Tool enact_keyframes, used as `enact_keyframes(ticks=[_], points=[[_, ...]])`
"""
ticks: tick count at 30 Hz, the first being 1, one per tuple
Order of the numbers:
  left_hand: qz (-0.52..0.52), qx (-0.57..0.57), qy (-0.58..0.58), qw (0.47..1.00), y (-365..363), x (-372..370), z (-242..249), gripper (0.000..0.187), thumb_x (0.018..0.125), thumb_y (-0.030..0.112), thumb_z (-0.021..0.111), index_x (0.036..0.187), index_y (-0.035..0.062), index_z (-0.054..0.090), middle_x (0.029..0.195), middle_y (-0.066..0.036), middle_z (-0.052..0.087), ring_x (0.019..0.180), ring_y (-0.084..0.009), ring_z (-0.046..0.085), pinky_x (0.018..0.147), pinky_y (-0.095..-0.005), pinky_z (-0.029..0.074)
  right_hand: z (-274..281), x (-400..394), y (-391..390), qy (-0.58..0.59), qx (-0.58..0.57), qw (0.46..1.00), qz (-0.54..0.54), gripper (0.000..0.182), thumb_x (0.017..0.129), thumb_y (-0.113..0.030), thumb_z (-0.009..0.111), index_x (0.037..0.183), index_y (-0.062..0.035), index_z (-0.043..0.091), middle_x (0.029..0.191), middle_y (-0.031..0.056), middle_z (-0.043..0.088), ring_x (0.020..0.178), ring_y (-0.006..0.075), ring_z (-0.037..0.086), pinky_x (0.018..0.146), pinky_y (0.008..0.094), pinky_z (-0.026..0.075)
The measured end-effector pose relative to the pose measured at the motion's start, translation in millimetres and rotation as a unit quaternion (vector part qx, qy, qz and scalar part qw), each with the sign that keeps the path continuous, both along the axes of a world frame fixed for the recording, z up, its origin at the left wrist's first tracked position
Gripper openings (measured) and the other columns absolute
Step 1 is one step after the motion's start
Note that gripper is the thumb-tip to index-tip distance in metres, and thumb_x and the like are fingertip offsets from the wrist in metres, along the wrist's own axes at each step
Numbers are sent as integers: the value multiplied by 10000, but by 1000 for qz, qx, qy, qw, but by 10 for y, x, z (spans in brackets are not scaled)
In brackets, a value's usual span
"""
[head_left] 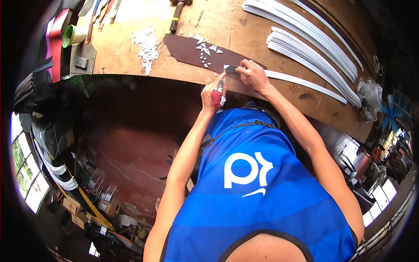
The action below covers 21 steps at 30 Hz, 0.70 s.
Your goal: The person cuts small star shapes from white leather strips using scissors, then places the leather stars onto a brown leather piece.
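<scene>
My right hand (pixel 254 76) is closed with its fingers pinched on a small dark grey flat piece (pixel 232 69), which lies over the end of a long white strip (pixel 305 84). The strip runs right from under that hand along the bench edge. My left hand (pixel 211 96) is closed around a slim tool with a red and white wrapped handle (pixel 217 98); its exact kind is hard to make out. Its fingertips are close to the strip's end. Beneath both lies a brown board (pixel 187 49), with several small white triangular scraps (pixel 213 48) on it.
Two stacks of white strips (pixel 305 56) lie at the right of the wooden bench (pixel 118 43). A pile of white scraps (pixel 147 48) is at the left. A hammer (pixel 175 19) lies at the back. A green-rimmed cup (pixel 72 36) is at far left, a plastic bag (pixel 370 98) at right.
</scene>
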<state>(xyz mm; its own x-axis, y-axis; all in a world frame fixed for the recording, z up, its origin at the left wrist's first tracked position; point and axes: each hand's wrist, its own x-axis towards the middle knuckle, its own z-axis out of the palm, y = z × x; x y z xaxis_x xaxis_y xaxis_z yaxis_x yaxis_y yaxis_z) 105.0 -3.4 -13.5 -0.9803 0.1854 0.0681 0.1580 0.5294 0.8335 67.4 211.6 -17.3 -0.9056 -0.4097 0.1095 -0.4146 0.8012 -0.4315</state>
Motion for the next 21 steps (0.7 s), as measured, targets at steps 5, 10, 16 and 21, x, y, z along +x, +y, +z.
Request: enact_keyframes(ticks=[5, 10, 16, 21], points=[[-32, -18, -7, 999, -56, -29, -45, 457, 866, 140, 691, 1318, 152, 622, 804, -162, 684, 729, -361, 655, 707, -432, 522, 54, -9, -39, 24, 13, 1000, 0, 123, 739, -86, 673, 856, -94, 634, 971, 76, 574, 886, 247, 593, 785, 371, 510], [-59, -33, 4, 998, -97, -62, -38, 510, 844, 147, 697, 1344, 168, 599, 771, -156, 667, 718, -357, 643, 706, -437, 515, 53, 19, -218, 62, 3, 998, -2, 80, 806, -114, 668, 832, -47, 633, 1011, 78, 595, 916, 248, 597, 801, 367, 527], [-90, 50, -15, 995, -246, -230, -88, 432, 903, 166, 689, 1330, 199, 626, 804, -168, 652, 706, -346, 643, 663, -429, 524, -60, 69, -338, 2, -41, 996, -79, 42, 844, -93, 625, 869, -62, 639, 973, 60, 609, 873, 234, 624, 722, 346, 555], [-204, 22, 15, 979, -495, -626, -83, 375, 901, 141, 696, 1275, 157, 666, 836, -145, 668, 752, -294, 644, 688, -392, 533, -104, 126, -358, 31, -62, 993, -96, 123, 836, -87, 607, 943, -75, 666, 985, 51, 609, 883, 240, 627, 736, 346, 557]])
